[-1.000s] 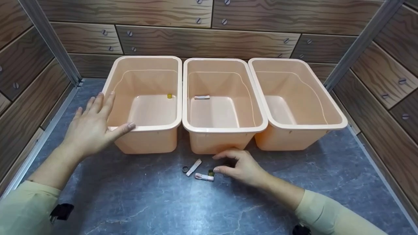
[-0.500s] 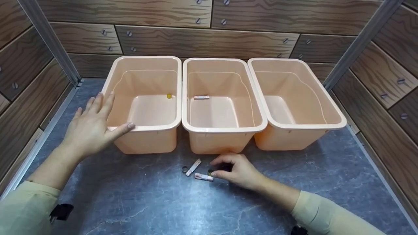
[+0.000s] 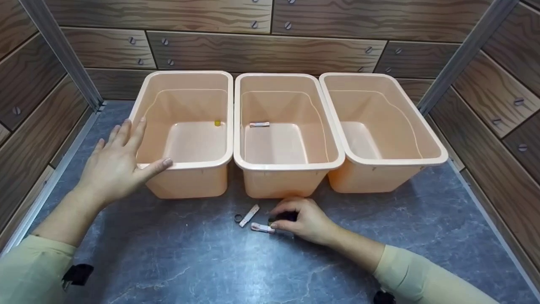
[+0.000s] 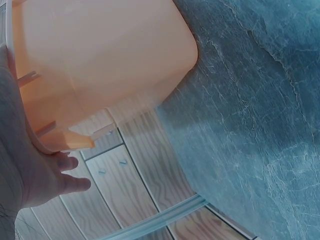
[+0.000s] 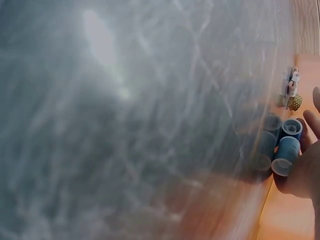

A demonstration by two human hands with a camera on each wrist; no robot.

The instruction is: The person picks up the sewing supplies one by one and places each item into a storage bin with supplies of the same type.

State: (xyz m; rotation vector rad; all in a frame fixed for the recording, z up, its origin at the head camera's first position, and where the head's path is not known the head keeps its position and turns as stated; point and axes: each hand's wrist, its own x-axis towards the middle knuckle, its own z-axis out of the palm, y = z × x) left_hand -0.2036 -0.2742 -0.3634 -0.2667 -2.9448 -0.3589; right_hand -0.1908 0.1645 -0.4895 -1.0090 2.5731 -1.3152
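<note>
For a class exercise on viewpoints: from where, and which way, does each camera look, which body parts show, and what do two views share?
Head: worn on the head, facing forward and down at three tubs; left hand, right hand and sleeves show.
Left wrist: on that wrist, tilted, facing the left tub and tabletop; left hand shows.
Right wrist: on that wrist, facing across the tabletop; right hand partly shows.
Shared: head and left wrist both show left tub.

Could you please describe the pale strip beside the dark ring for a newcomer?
Find the middle peach bin. On the table in front of it, the pale strip lies beside a dark ring. It lies diagonally, while the second table strip lies almost crosswise by the right hand.
</note>
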